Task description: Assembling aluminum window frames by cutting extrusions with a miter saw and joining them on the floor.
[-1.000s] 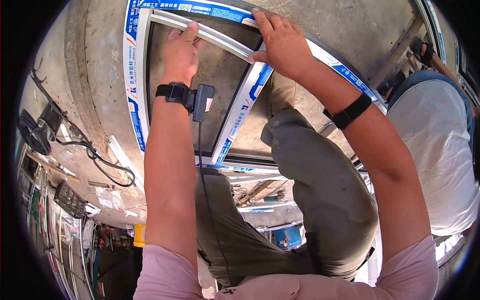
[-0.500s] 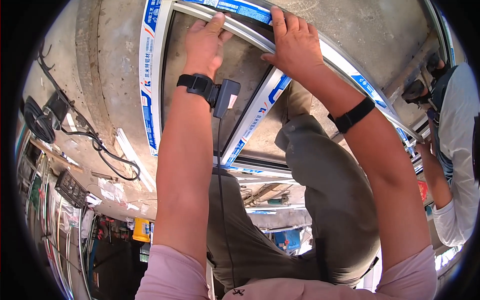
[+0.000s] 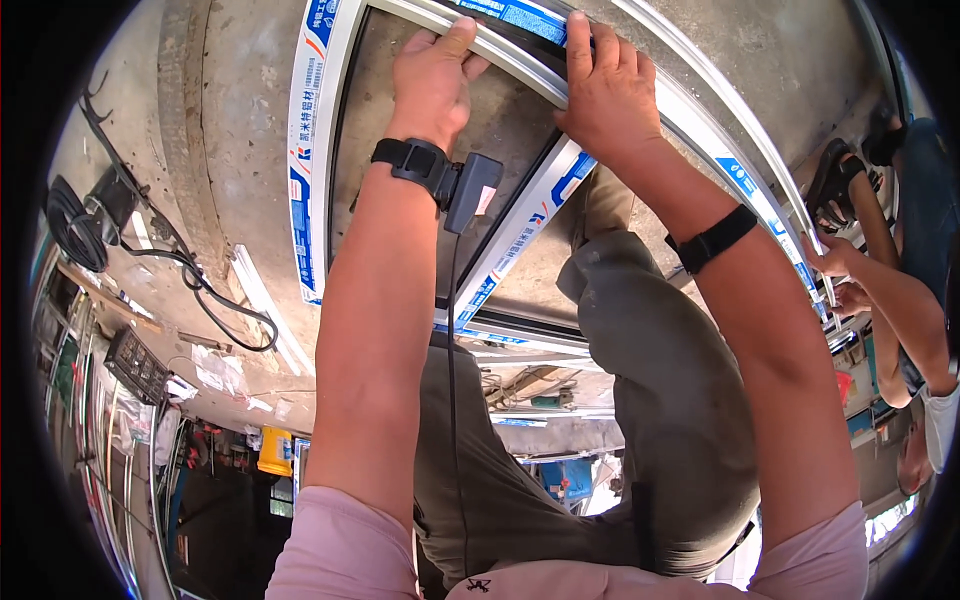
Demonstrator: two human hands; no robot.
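Observation:
A white metal window frame [image 3: 322, 170] wrapped in blue-and-white film lies on the concrete floor in front of me. My left hand [image 3: 432, 75] rests on its far rail [image 3: 510, 50], thumb stretched along the rail, with a black strap and a small black device on the wrist. My right hand [image 3: 605, 90] grips the same rail beside it, fingers curled over the edge, just above where a slanted crossbar [image 3: 520, 240] meets the rail. My bent knee [image 3: 650, 330] in olive trousers sits over the frame.
Another person [image 3: 900, 290] at the right edge has hands on the frame's right end. Black cables [image 3: 190, 280] and a coiled cord [image 3: 70, 220] lie on the floor at the left. Loose white strips [image 3: 262, 305] and tools lie near the frame's lower side.
Both my hands have shifted right along the far rail and closer together. The view has swung, so the frame now sits further right and the other person's arms show more.

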